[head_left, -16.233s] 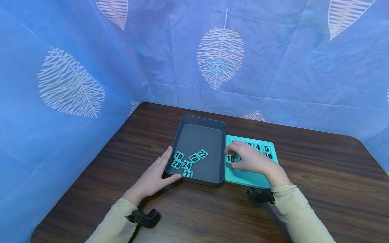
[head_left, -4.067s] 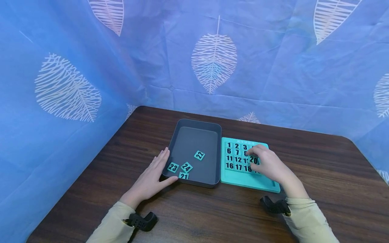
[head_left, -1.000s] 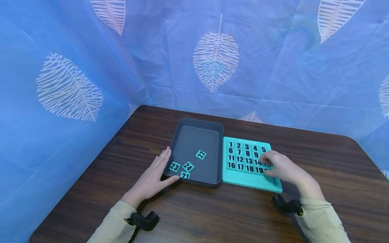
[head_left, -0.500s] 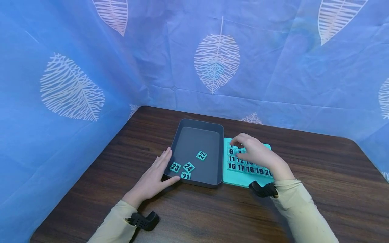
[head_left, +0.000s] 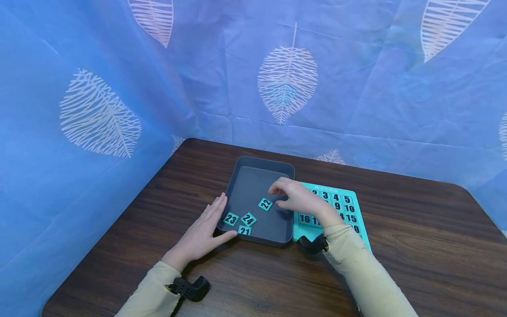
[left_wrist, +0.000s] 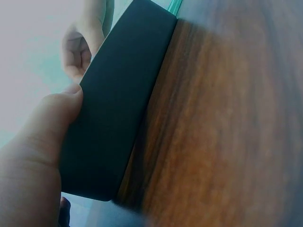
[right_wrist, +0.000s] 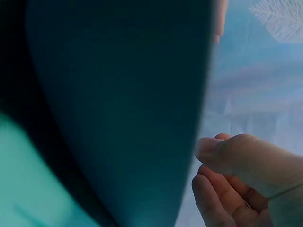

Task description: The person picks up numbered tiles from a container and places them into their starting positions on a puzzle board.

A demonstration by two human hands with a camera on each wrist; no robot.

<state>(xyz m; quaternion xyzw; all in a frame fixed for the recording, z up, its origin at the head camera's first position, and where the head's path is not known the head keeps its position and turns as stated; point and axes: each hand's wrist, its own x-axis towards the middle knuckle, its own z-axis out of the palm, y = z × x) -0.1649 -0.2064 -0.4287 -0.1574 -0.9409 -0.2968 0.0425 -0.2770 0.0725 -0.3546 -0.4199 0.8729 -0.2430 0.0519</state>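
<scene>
My left hand lies at the near-left corner of a dark grey tray, fingers straight along its side. In the left wrist view, the thumb meets the tray's rim. My right hand hovers over the tray's right part, thumb and fingers parted with nothing between them. Just left of its fingertips lies number tile 22. Tiles 23, 24 and 21 lie near the tray's front. My right forearm partly covers the turquoise number board, which has rows of tiles.
Board and tray stand side by side on a dark wooden table. Behind and to the left hangs a blue cloth with white leaf prints. Each wrist wears a black strap.
Tiles 19 and 20 went from the tray to the board, 20 carried by my right hand. That hand then moved left from the board to over the tray. My left hand stays put.
</scene>
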